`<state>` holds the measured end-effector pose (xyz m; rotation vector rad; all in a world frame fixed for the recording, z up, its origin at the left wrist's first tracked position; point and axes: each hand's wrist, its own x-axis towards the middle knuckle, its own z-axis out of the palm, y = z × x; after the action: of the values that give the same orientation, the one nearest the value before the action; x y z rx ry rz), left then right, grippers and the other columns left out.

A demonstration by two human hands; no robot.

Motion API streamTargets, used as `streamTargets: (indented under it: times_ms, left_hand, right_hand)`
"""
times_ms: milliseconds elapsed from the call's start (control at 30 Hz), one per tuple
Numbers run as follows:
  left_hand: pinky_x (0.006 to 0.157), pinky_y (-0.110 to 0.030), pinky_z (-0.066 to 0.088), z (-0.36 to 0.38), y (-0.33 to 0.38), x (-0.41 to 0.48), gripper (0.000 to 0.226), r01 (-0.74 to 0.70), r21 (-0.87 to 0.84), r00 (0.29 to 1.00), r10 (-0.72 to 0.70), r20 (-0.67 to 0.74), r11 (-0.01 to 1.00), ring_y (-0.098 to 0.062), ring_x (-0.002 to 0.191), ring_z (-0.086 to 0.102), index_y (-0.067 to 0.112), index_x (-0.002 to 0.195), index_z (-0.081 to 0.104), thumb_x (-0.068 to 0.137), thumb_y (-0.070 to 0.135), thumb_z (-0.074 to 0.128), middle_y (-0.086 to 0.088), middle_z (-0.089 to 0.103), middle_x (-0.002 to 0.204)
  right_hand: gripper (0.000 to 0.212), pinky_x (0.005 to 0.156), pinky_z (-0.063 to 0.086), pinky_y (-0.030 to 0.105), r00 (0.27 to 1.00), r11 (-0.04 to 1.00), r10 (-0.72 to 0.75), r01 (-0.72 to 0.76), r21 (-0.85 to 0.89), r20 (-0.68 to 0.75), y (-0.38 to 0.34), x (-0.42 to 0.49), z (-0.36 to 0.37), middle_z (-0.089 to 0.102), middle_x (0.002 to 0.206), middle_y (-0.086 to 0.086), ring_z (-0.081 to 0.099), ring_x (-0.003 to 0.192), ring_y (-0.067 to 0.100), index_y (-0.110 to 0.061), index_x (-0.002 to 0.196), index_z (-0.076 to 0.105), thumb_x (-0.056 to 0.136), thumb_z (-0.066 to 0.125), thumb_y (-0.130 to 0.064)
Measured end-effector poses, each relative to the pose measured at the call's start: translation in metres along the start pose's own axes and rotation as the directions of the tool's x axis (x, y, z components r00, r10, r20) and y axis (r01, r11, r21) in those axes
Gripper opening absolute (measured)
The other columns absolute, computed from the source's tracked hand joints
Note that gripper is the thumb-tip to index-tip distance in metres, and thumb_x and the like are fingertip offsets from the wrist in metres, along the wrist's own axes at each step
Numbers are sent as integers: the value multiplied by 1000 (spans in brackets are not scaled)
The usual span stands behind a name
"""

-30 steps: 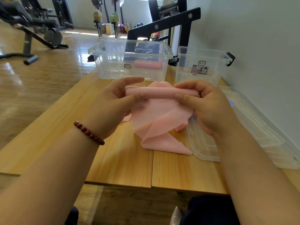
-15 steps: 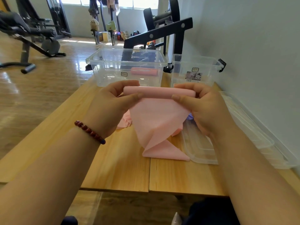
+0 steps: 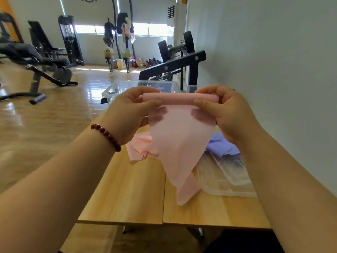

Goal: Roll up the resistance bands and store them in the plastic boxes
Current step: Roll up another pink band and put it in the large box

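Holding entry: left hand [image 3: 127, 115] and right hand [image 3: 229, 114], each pinching one end of a pink band [image 3: 180, 143] between thumb and curled fingers, raised above the table [image 3: 127, 189].

- Pink band: top edge wound into a tight tube running from hand to hand. The rest hangs as a thin flat sheet, narrowing downward. Its tail reaches the tabletop and folds over just beside the lids [image 3: 228, 181]. Fingers behind the sheet show through it as dark patches.
- Pink heap [image 3: 140, 148]: crumpled on the table below the left hand; whether it belongs to the same band cannot be told.
- Purple band [image 3: 220, 143]: bunched on the lids, under the right wrist.
- Lids: clear plastic, stacked flat at the table's right side, near the wall [image 3: 273, 52].
- Box [image 3: 116, 88]: clear plastic, at the table's far side, largely hidden behind the hands; contents cannot be told.
- Bracelet [image 3: 107, 137]: dark red beads, on the left wrist.
- Bench [image 3: 32, 57] and rack [image 3: 173, 64]: black, on the wooden floor beyond the table.
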<state>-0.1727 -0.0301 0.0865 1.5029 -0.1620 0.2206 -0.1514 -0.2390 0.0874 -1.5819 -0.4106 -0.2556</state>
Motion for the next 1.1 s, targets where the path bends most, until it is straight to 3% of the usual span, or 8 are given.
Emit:
streamTargets:
  times_ms: [100,267,400,600,767,933,1100]
  left_hand:
    - [67,-29,59,8,19,2,18,-39,-33,999,39,-10,999,-18,79,73,15,99,66,88,1,64,-10,69,100]
    - [64,-30,58,18,48,4,18,-108,-1,994,108,-14,994,-13,72,70,19,95,67,89,2,65,-4,68,94]
    - [63,-27,57,24,64,0,20,-144,-20,990,144,-5,989,-11,69,69,19,94,67,88,0,65,-3,68,92]
    - [74,-26,58,27,81,-9,16,-140,-84,989,144,42,987,-17,86,71,11,103,67,89,4,65,-11,68,105]
    - [79,-26,59,27,81,-16,13,-172,-100,985,173,2,980,-15,83,71,12,97,69,87,4,66,-8,70,95]
    - [80,-21,56,26,74,-18,33,-179,-57,983,181,34,982,-14,89,67,20,108,64,88,-6,62,-6,67,105]
    - [82,-22,56,22,70,-20,36,-186,48,982,184,42,981,-14,93,67,17,115,64,88,-7,61,-6,69,109]
  right_hand:
    - [19,59,56,23,1000,1000,-18,18,-6,-4,-18,4,-5,63,93,7,70,64,15,-22,90,67,85,72,-4]
    - [18,56,55,25,997,996,-68,66,-58,-27,-45,9,-13,65,97,6,72,67,23,-24,93,68,87,71,-7]
    - [23,67,58,28,995,995,-97,98,26,-38,-63,10,-19,65,89,2,70,71,20,-20,89,68,84,70,2]
    - [25,75,56,22,995,991,-89,92,96,-33,-84,6,-25,66,93,5,70,79,13,-15,92,68,83,67,9]
    - [21,77,58,27,995,996,-91,92,6,-36,-88,0,-26,67,95,7,70,84,20,-19,90,70,79,77,-2]
    - [12,68,58,26,989,990,-133,129,-64,-70,-87,-3,-26,64,88,3,67,70,13,-20,88,69,85,73,-9]
    - [10,68,55,21,985,982,-156,148,-116,-68,-82,-4,-29,65,87,3,67,65,9,-20,88,68,89,69,-10]
